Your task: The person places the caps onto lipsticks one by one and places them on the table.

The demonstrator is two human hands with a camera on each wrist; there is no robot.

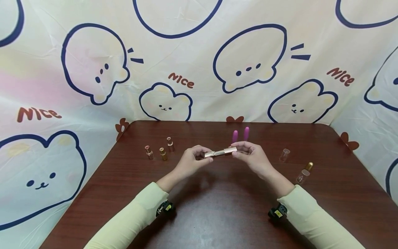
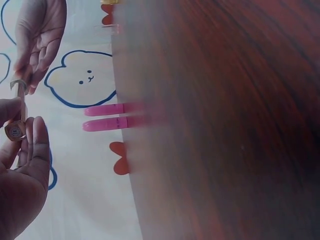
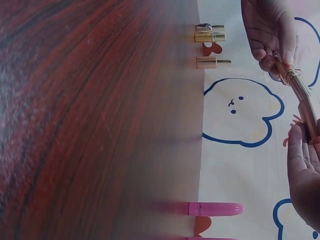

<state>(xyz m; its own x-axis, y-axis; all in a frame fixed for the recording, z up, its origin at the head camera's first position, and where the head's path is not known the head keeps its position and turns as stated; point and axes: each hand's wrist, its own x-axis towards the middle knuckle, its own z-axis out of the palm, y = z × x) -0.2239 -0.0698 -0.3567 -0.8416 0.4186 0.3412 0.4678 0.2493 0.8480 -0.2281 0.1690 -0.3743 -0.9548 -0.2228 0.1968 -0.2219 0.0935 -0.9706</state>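
Both hands hold a slim gold lipstick tube (image 1: 220, 152) between them, raised above the table. My left hand (image 1: 189, 162) pinches its left end with thumb and fingers; the round labelled base (image 2: 15, 131) shows in the left wrist view. At the other end, my right hand (image 1: 255, 159) pinches the tube the same way. A narrower silvery section shows between the two wider gold ends. Just beyond the right hand stand two magenta tubes (image 1: 246, 133), upright side by side.
On the left of the brown table (image 1: 211, 221), three uncapped lipsticks (image 1: 163, 154) stand upright. At right are a small clear cylinder (image 1: 284, 155) and a clear tube (image 1: 302, 177) with a gold top (image 1: 309, 166). A printed cloth (image 1: 205, 62) hangs behind the table.
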